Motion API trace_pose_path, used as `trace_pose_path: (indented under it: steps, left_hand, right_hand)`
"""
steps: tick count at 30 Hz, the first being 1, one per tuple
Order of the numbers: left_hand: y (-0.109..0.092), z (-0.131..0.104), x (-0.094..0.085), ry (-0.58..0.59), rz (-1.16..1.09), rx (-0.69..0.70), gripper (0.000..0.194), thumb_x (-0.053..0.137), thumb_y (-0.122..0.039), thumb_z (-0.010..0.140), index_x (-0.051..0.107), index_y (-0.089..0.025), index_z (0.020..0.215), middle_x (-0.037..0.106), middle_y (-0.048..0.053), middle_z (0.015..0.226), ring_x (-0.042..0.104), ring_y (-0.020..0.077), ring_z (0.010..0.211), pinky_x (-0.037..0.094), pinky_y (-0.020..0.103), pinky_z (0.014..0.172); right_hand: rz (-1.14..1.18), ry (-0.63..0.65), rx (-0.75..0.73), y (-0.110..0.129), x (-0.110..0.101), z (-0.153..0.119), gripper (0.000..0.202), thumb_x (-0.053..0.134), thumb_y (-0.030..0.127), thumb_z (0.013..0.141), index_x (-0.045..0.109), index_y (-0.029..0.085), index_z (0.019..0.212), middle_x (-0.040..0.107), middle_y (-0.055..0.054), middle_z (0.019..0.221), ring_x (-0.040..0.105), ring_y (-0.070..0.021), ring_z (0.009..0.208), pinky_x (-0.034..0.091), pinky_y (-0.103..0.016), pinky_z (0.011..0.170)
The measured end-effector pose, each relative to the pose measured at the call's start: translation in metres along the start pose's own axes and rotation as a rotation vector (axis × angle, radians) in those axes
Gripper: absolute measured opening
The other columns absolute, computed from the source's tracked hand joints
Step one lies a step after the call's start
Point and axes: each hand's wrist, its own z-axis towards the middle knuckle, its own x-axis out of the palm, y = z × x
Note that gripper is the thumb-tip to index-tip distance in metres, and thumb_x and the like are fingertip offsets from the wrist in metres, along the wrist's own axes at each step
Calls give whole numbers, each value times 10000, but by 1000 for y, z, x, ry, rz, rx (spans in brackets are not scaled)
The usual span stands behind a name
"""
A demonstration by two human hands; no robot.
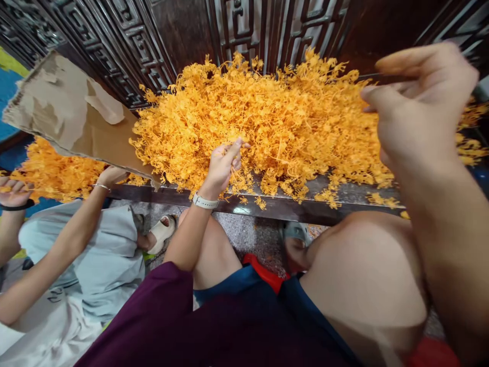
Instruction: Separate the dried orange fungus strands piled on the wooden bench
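Head view: a broad heap of orange frilled pieces (248, 112) fills the middle, lying on the dark counter (275, 210), presumably to keep it within easy reach. At left, a cardboard sheet (110, 137) stands tilted beside it, probably dividing it from a smaller heap (64, 168). Upper right, the blurred right hand (416, 102) is raised, fingers bent; at centre, the left hand (224, 163) curls its fingers at the big heap's front. I cannot tell whether either grasps a piece.

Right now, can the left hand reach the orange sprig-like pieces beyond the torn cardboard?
Probably not directly: torn cardboard stands between left hand and those orange pieces, a co-worker's hand beside them.
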Motion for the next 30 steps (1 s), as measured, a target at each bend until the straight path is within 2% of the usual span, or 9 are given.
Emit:
trace_pose_path:
  steps: [3,6,8,12,16,19,24,27,30]
  left_hand:
    - [6,-5,8,-3,82,16,380,771,-516,862,642,-163,806,417,-17,604,296,48,516,212,250,472]
    - [9,-12,14,11,175,50,394,755,-536,870,673,-151,860,463,-14,646,321,34,526,238,226,478]
    - [10,-17,18,34,236,94,383,751,-513,881,687,-138,920,520,-6,721,330,18,548,265,202,496]
    - [11,-24,22,165,315,162,335,744,-448,902,646,-129,874,468,-18,694,373,18,585,302,176,531]
    - [9,-26,20,216,216,62,298,714,-431,935,636,-143,940,418,-35,665,385,17,537,309,183,503]
    - [3,-27,16,321,165,-4,236,714,-379,941,641,-156,958,403,-39,665,372,11,518,304,174,490]
    - [-4,-34,12,706,-86,-1,207,535,-277,1043,729,-206,1056,306,-47,573,317,17,466,293,172,487]
    - [1,-37,10,799,-228,26,209,539,-261,1029,745,-228,1010,404,-24,611,312,14,470,330,179,500]
    - [10,-39,3,839,-246,14,172,588,-286,990,736,-213,940,570,25,699,413,39,515,352,192,507]
  right_hand:
    - [-4,329,-7,4,-5,-11,251,729,172,865,719,56,1088,645,-100,932,541,-64,711,377,-216,618]
    - [-185,725,-93,27,5,-31,377,731,363,928,689,99,1193,653,-72,960,547,-62,747,401,-210,676]
    - [-288,863,-160,41,16,-41,430,694,435,956,673,118,1246,655,-62,942,552,-82,754,398,-229,701]
    - [-390,942,-211,48,34,-46,311,587,385,1014,698,118,1130,649,-73,937,539,-110,781,369,-264,750]
    - [-318,924,-171,42,34,-43,212,551,256,1002,698,106,1030,653,-80,964,553,-120,837,377,-269,785]
    - [-69,930,-76,39,32,-42,204,603,271,984,676,87,1030,653,-85,962,565,-112,850,417,-249,785]
    - [434,1099,135,45,38,-45,323,694,354,964,548,66,978,615,-71,892,551,-69,795,438,-187,711]
    - [592,1197,229,52,43,-50,357,706,334,965,460,82,905,577,-47,852,550,-49,772,437,-165,688]
    - [670,1263,264,57,45,-55,369,698,263,970,396,93,844,510,-14,788,489,-22,708,387,-150,632]
